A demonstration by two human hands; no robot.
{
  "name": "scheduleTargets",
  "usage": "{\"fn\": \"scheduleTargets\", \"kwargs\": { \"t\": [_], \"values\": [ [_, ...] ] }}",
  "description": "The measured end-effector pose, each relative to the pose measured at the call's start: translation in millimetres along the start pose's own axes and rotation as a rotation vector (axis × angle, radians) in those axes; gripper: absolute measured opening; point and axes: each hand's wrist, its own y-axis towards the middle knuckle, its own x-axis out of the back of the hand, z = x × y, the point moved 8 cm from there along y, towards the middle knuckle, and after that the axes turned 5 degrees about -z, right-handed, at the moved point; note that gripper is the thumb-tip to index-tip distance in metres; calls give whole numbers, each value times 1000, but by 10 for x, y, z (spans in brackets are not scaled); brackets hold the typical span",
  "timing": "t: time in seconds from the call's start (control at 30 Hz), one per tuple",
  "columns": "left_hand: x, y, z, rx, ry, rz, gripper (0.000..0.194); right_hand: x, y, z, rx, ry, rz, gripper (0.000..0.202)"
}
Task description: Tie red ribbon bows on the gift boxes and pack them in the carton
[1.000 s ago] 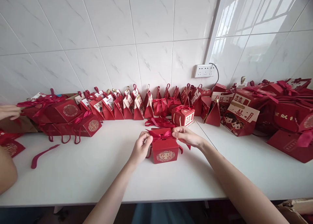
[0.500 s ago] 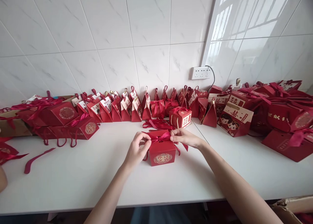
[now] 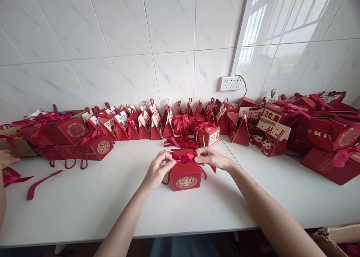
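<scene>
A red gift box (image 3: pixel 185 174) with a round gold emblem stands upright on the white table (image 3: pixel 112 200) in front of me. Across its top runs a tied pink-red ribbon (image 3: pixel 188 157). My left hand (image 3: pixel 159 171) pinches the ribbon at the left of the knot, thumb against forefinger. On the other side, my right hand (image 3: pixel 212 159) is closed on the ribbon too, its fingertips at the box's upper right edge. Twisted red cord handles (image 3: pixel 204 172) hang at the box's sides. Just behind it lie loose red ribbons (image 3: pixel 180 141) and a smaller red box (image 3: pixel 207 135).
Several small peaked boxes (image 3: pixel 120 125) line the tiled wall. Red boxes are piled at left (image 3: pixel 75 131) and right (image 3: pixel 329 133). A ribbon strip (image 3: pixel 42 182) lies at left. Another person's hand (image 3: pixel 7 159) reaches in at the left edge. A cardboard box (image 3: pixel 337 236) stands lower right.
My hands stay on the ribbon and have barely shifted. At the left edge, the other person's hand and forearm have come further into view.
</scene>
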Motion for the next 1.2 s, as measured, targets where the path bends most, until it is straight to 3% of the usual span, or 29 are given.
{"fn": "scheduleTargets", "kwargs": {
  "t": [0.13, 0.23, 0.5, 0.83, 1.0, 1.2],
  "values": [
    [8, -12, 157, 65, -268, -91, 24, -10, 0, 1, 8, 36, 7, 48],
    [-46, -44, 240, 147, -449, -85, 26, -22, -3, 14, 13, 50, 11, 48],
    [-41, -73, 249, 165, -612, -71, 30, 32, 7, -4, 24, 55, -5, 48],
    [-116, -101, 379, 303, -454, 20, 32, 33, -6, 10, 19, 31, -19, 44],
    [-119, -117, 392, 343, -618, -20, 25, 29, -3, -4, 11, 71, -23, 41],
    [-94, -88, 407, 338, -649, -55, 25, 56, 5, -55, 10, 60, -29, 42]
  ]
}}
